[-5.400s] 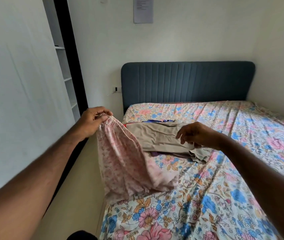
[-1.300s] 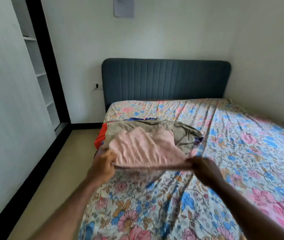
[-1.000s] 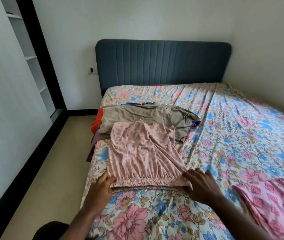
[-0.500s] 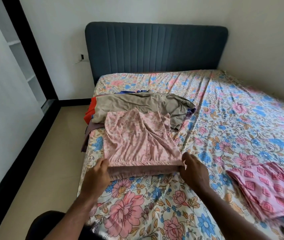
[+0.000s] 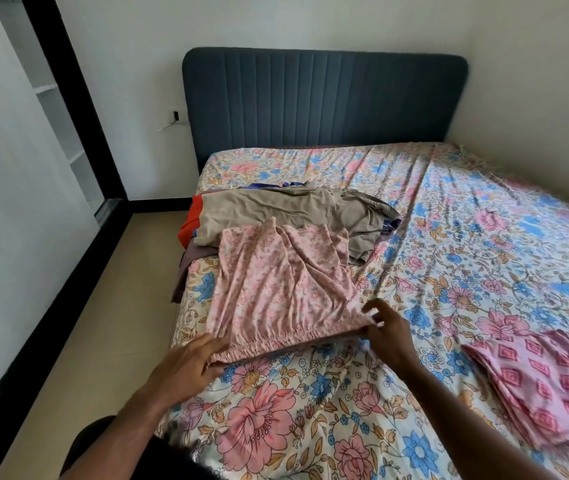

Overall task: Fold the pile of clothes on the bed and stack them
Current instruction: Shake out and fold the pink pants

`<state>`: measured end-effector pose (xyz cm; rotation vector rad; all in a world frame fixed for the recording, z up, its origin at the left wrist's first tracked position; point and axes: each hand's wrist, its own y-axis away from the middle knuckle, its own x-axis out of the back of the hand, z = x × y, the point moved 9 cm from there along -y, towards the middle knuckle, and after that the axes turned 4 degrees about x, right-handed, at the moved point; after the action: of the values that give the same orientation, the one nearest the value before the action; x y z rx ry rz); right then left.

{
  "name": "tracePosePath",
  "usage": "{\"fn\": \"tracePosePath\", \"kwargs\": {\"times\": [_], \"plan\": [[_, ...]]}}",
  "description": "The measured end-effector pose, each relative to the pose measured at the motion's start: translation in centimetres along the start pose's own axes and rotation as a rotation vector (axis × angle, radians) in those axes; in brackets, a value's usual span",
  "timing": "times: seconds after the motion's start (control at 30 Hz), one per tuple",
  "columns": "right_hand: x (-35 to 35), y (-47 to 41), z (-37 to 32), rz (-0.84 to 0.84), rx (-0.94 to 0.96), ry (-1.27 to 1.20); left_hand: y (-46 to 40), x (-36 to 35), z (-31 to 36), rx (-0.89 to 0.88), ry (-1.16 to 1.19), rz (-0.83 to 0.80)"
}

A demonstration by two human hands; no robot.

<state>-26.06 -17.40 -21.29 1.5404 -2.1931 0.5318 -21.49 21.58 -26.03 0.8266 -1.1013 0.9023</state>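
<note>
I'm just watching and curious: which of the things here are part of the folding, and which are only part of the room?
Part of the job:
- pink floral garment, held at its waistband by the left hand and right hand
- unfolded pile behind it
- folded pink patterned cloth

Just there:
- floral bedsheet
- blue headboard
- white shelves

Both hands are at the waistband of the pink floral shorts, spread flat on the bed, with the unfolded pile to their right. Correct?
Not quite. The head view shows the pile behind the shorts, toward the headboard, not to their right. The left hand and right hand are at the waistband.
</note>
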Motion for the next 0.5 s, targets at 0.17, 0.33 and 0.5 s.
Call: {"fn": "tracePosePath", "kwargs": {"times": [0.17, 0.33, 0.5], "plan": [[1.1, -3.2, -6.0, 0.148, -0.243, -0.910, -3.4, 10.6, 1.5, -0.018, 0.400, 0.201], [9.5, -9.6, -16.4, 0.360, 0.178, -0.259, -4.0, 27.3, 3.6, -0.173, 0.601, 0.544], [12.4, -14.1, -28.1, -0.080, 0.545, 0.666, -4.2, 37.0, 3.3, -0.193, 0.581, 0.541]]}}
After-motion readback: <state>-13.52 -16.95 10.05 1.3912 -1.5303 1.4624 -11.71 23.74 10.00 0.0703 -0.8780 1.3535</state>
